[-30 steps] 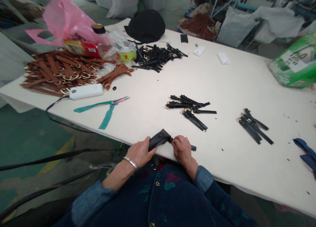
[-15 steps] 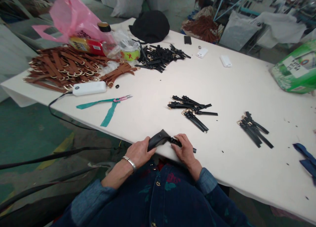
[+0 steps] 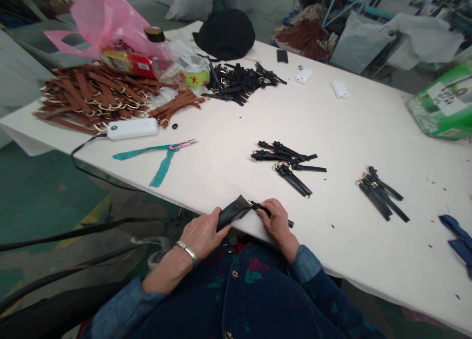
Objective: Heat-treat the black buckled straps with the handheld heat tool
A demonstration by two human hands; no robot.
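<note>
At the near edge of the table, my left hand (image 3: 202, 231) is closed round a flat black leather-like piece (image 3: 234, 212) with a small stud near its far end. Just to the right, my right hand (image 3: 275, 220) pinches a black buckle strap (image 3: 257, 206). The strap's gold-coloured buckle end meets or lies very close to the tip of the black piece, and its other end sticks out past my right hand. A small pile of black buckle straps (image 3: 291, 169) lies beyond my hands, and another pile of such straps (image 3: 381, 194) lies farther right.
Thread snips (image 3: 180, 145) with teal cloth strips lie left of centre. Behind them are a white power bank (image 3: 132, 128), brown straps (image 3: 96, 95), a heaped pile of black straps (image 3: 239, 80) and a black cap (image 3: 226, 34). A green package (image 3: 446, 103) stands at the right.
My left hand and the black piece have shifted slightly left and tilted. The gold buckle on the strap now shows beside the tip of the piece. My right hand has moved little.
</note>
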